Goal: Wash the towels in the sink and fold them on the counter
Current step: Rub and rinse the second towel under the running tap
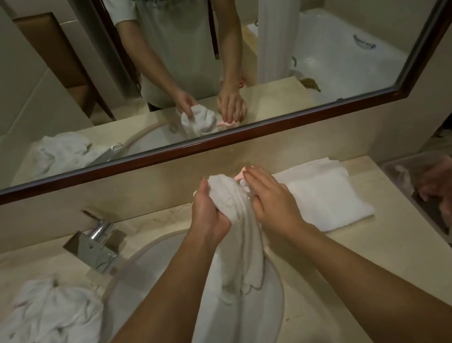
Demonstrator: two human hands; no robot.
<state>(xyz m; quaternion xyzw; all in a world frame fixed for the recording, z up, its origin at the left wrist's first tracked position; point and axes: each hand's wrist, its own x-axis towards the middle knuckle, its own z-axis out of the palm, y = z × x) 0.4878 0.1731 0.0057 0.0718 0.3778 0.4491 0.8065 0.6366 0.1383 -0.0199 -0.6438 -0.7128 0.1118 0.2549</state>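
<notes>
A wet white towel point(231, 199) hangs bunched over the round white sink point(149, 254), its lower end trailing into the bowl. My left hand point(210, 213) grips the towel's upper part from the left. My right hand point(270, 197) holds a pink soap bar point(240, 175) against the top of the towel; only the soap's edge shows past my fingers. A folded white towel point(324, 196) lies flat on the beige counter point(371, 253) just right of my hands. A crumpled heap of white towels point(38, 322) sits on the counter left of the sink.
A chrome faucet point(96, 241) stands at the sink's back left. A clear plastic bin point(449, 195) with pinkish contents sits at the counter's right end. A framed mirror point(205, 59) covers the wall behind and reflects my hands.
</notes>
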